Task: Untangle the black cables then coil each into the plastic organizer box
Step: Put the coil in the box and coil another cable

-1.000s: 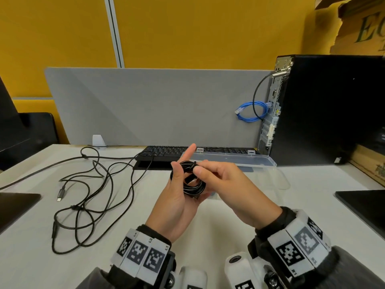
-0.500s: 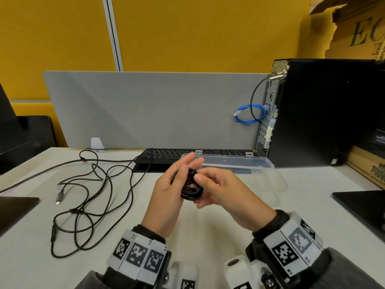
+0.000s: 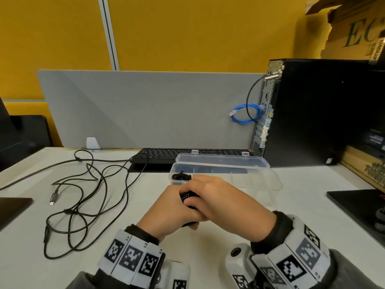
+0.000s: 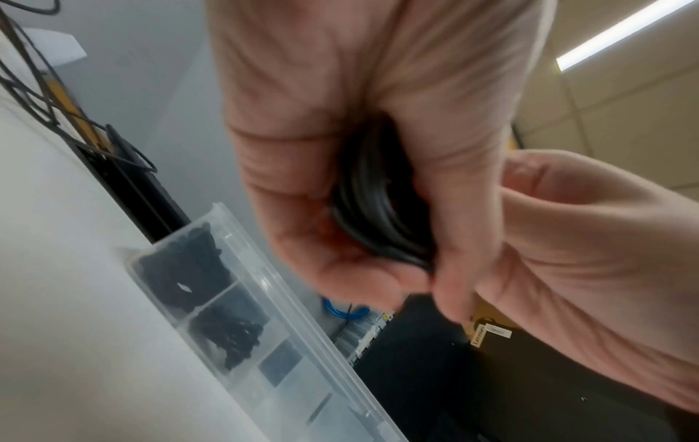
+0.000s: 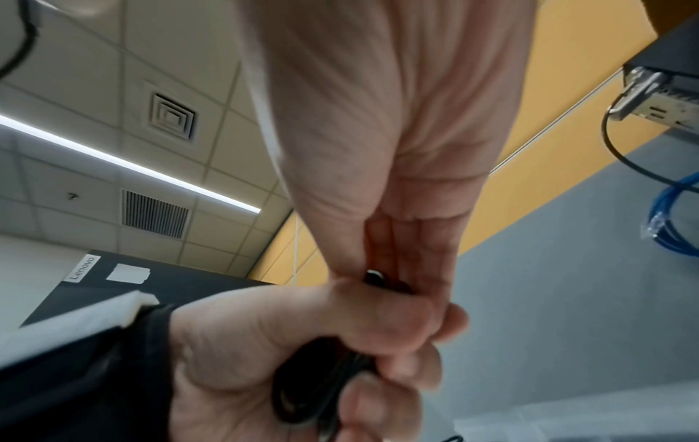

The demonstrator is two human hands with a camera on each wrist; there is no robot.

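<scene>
Both hands meet low over the white desk, just in front of the clear plastic organizer box [image 3: 259,181]. My left hand [image 3: 175,208] grips a small coiled black cable [image 3: 186,196], its loops plain in the left wrist view [image 4: 372,215]. My right hand [image 3: 209,196] lies over the coil and pinches the cable's end [image 5: 374,276] against it. The box's lid [image 3: 220,162] stands open. Its leftmost compartments hold coiled black cables [image 4: 185,269]. A tangle of loose black cables [image 3: 87,197] lies on the desk to the left.
A black keyboard [image 3: 166,154] sits behind the box against a grey divider. A black PC tower [image 3: 325,113] with a blue network cable [image 3: 245,113] stands at the back right. Dark flat items lie at the desk's left [image 3: 12,207] and right [image 3: 358,207] edges.
Both hands have come down toward the desk with the coil. My left fingers, stretched out earlier, have curled round it, and the right hand has closed over the top.
</scene>
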